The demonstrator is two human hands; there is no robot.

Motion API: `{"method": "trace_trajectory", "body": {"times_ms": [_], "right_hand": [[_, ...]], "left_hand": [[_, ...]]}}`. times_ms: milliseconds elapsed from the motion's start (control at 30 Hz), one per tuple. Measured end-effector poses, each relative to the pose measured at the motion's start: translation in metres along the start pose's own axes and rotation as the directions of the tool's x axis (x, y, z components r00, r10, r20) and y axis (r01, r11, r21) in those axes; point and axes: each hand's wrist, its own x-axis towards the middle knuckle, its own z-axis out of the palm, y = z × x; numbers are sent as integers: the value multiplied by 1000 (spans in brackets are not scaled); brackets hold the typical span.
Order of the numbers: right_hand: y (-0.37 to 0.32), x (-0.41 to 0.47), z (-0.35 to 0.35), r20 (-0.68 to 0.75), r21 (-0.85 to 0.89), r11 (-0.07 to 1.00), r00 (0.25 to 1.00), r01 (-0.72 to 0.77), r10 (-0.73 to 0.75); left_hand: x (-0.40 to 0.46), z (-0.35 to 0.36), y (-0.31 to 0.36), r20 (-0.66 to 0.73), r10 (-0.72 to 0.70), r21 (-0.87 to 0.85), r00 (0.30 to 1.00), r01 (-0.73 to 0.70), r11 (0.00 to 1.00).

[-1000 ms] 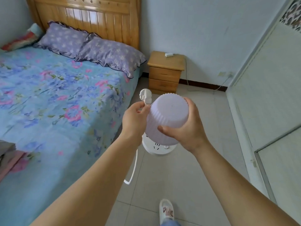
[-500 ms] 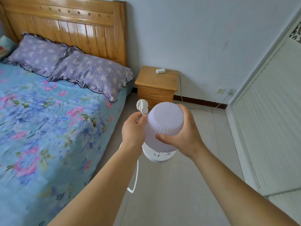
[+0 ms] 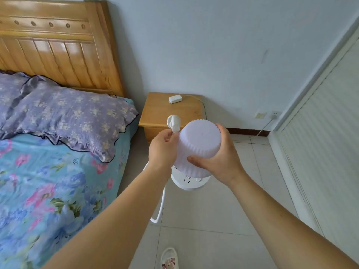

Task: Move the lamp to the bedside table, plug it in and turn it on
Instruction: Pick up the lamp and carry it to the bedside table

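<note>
The lamp (image 3: 199,146) hides the desk's (image 3: 165,111) front edge. The right hand (image 3: 219,162) covers part of the lamp's base. The bed (image 3: 48,181) runs off the left edge.

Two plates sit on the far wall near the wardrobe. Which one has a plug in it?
The white right-hand outlet, nearest the wardrobe: a plug sits in it with a cord trailing down. The yellowish plate left of it has none.

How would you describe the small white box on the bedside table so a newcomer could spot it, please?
Right of the wooden headboard stands a low honey-coloured wooden bedside table. Near its back edge lies a small white rectangular box, the only object on the tabletop, with a pale cable trailing off its right side.
</note>
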Motion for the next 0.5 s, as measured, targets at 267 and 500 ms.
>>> {"method": "trace_trajectory", "body": {"times_ms": [267, 500], "right_hand": [[38, 159, 4, -28, -3, 998, 997, -66, 65], [91, 307, 8, 85, -30, 998, 994, -64, 66]], "left_hand": [[162, 58, 29, 41, -90, 14, 995, 90, 996], [299, 111, 32, -56, -273, -138, 960, 264, 955]]}}
